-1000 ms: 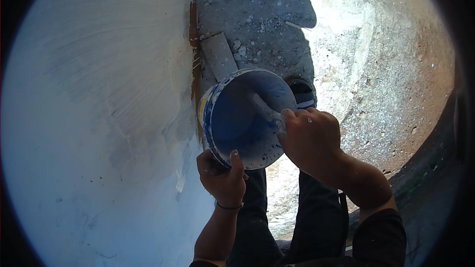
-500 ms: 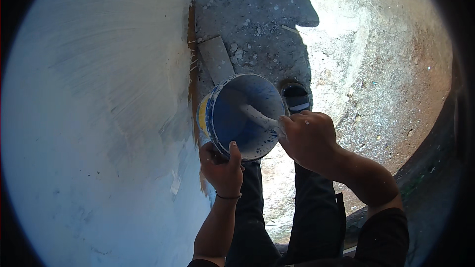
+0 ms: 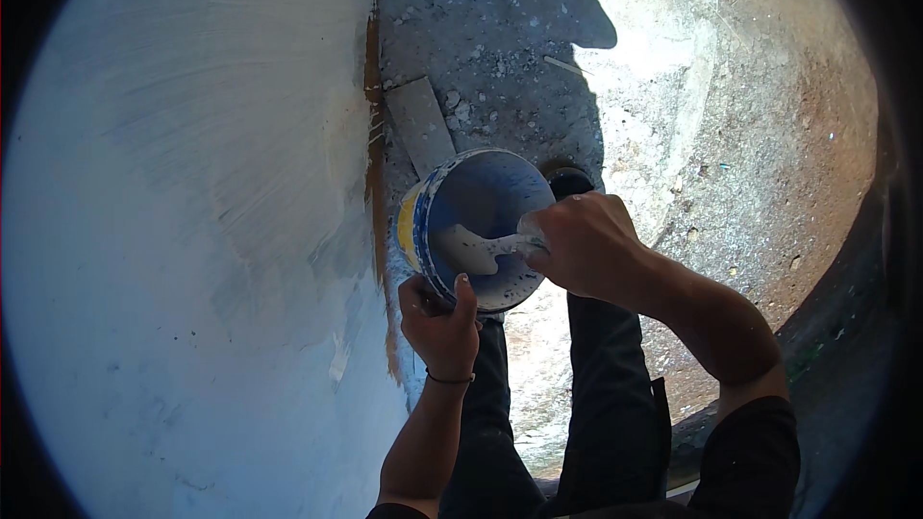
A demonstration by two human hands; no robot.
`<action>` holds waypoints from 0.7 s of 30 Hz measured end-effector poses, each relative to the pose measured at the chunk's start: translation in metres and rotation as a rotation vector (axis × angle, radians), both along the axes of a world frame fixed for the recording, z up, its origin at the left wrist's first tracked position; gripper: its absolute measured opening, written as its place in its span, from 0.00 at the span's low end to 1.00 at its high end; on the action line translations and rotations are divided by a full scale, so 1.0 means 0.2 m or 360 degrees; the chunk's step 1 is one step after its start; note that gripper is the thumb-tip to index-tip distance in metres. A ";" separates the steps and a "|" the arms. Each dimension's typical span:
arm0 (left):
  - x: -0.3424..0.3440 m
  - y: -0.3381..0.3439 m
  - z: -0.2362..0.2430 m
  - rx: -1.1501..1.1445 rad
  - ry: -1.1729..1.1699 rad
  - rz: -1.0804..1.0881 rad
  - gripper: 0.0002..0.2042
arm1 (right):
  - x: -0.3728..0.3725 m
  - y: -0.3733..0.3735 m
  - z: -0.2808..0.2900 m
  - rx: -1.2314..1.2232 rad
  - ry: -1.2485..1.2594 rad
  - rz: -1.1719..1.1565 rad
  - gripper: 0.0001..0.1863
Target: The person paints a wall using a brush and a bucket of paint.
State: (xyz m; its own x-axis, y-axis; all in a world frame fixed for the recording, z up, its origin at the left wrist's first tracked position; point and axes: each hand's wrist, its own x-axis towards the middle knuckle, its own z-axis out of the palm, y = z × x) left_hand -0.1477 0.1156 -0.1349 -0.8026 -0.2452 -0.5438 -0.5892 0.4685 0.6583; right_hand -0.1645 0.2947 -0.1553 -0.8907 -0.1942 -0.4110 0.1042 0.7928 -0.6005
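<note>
A blue bucket [image 3: 411, 231] with a yellow patch and white splashes is tilted with its mouth toward me. My left hand [image 3: 440, 327] grips its lower left rim, the thumb over the edge and the fingers round the outside. My right hand [image 3: 582, 240] is closed on the handle of a trowel [image 3: 468, 250], whose pale, coated blade is inside the bucket near the lower wall. The bucket's inner wall is streaked with whitish material. How much lies at the bottom is too dark to tell.
A plastered wall [image 3: 221, 183] with smeared patches fills the left side, ending in a brown strip [image 3: 374, 135] along the floor. A flat board [image 3: 420, 125] lies beyond the bucket. My shoe [image 3: 567, 180] is just past it, on speckled, partly shadowed floor [image 3: 731, 163].
My right hand has turned and moved slightly up and left, and the trowel blade now shows broadside in the bucket. The bucket has shifted a little to the right with my left hand.
</note>
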 end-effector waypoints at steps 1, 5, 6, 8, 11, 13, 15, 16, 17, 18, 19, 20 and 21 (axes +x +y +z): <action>0.00 0.01 0.00 -0.0008 -0.0003 0.0010 0.13 | 0.00 -0.01 0.01 0.0067 0.0066 0.0046 0.07; -0.02 -0.01 -0.02 -0.0053 -0.0017 -0.0029 0.13 | -0.04 0.03 0.05 0.0082 0.0008 0.0011 0.07; -0.02 -0.02 -0.02 -0.0076 -0.0019 -0.0061 0.12 | -0.05 0.04 0.07 -0.0044 -0.0085 -0.0038 0.07; -0.02 -0.04 -0.02 -0.0107 -0.0028 -0.0092 0.12 | -0.05 0.01 0.03 0.0234 -0.0051 -0.0059 0.07; -0.02 -0.04 -0.04 -0.0074 0.0005 -0.0057 0.12 | -0.06 0.01 0.04 0.0008 -0.0207 -0.0035 0.09; -0.03 -0.07 -0.04 -0.0105 -0.0018 -0.0002 0.12 | -0.07 0.05 0.08 -0.0242 -0.0391 -0.0212 0.10; -0.02 -0.08 -0.07 -0.0082 -0.0047 0.0034 0.12 | 0.00 0.13 0.07 -0.0590 -0.0441 -0.0498 0.12; -0.02 -0.11 -0.06 -0.0084 -0.0067 0.0077 0.12 | 0.03 0.15 0.12 -0.0653 -0.0519 -0.0659 0.11; -0.02 -0.15 -0.06 -0.0108 -0.0064 0.0074 0.12 | 0.03 0.17 0.18 -0.0709 -0.0604 -0.0819 0.11; -0.01 -0.19 -0.06 -0.0046 -0.0047 0.0167 0.12 | 0.03 0.19 0.20 -0.0679 -0.0729 -0.0943 0.10; 0.00 -0.21 -0.07 0.0037 -0.0041 0.0253 0.12 | 0.07 0.23 0.18 -0.0586 -0.0625 -0.1023 0.10; 0.01 -0.24 -0.08 0.0030 -0.0041 0.0247 0.12 | 0.10 0.25 0.15 -0.0498 -0.0521 -0.1099 0.10; 0.04 -0.27 -0.10 0.0063 -0.0042 0.0264 0.13 | 0.10 0.27 0.11 -0.0400 -0.0594 -0.1180 0.10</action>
